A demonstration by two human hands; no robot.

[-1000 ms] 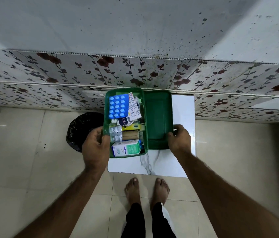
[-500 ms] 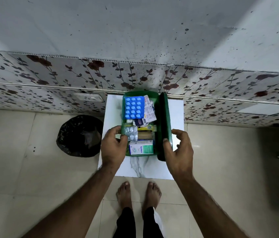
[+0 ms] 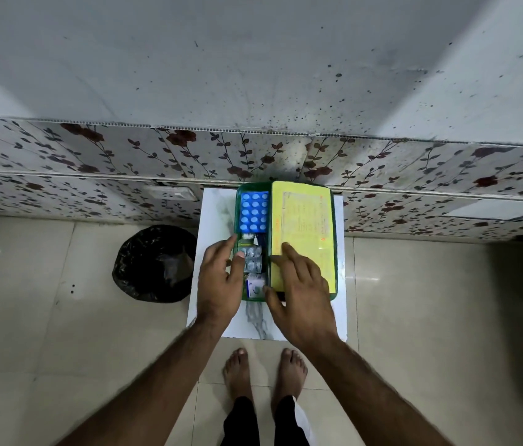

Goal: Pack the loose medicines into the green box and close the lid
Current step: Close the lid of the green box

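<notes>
The green box point(image 3: 238, 201) sits on a small white marble table point(image 3: 212, 252), packed with medicines: a blue blister pack point(image 3: 253, 212) at the far end, a silver blister pack point(image 3: 252, 259) in the middle, a white-and-green carton point(image 3: 255, 286) nearest me. Its lid point(image 3: 305, 226), yellow label facing up, tilts over the box's right half and leaves the left half uncovered. My right hand point(image 3: 298, 291) holds the lid, fingers on the label and thumb at its left edge. My left hand point(image 3: 220, 281) grips the box's left rim, thumb on the silver pack.
A bin lined with a black bag point(image 3: 154, 262) stands on the tiled floor left of the table. A flower-patterned wall point(image 3: 125, 162) runs right behind the table. My bare feet point(image 3: 237, 368) are at the table's near edge.
The lid lay open flat to the right, stood upright half a second ago, and now swings over the box with its yellow top showing. My right hand moved with it.
</notes>
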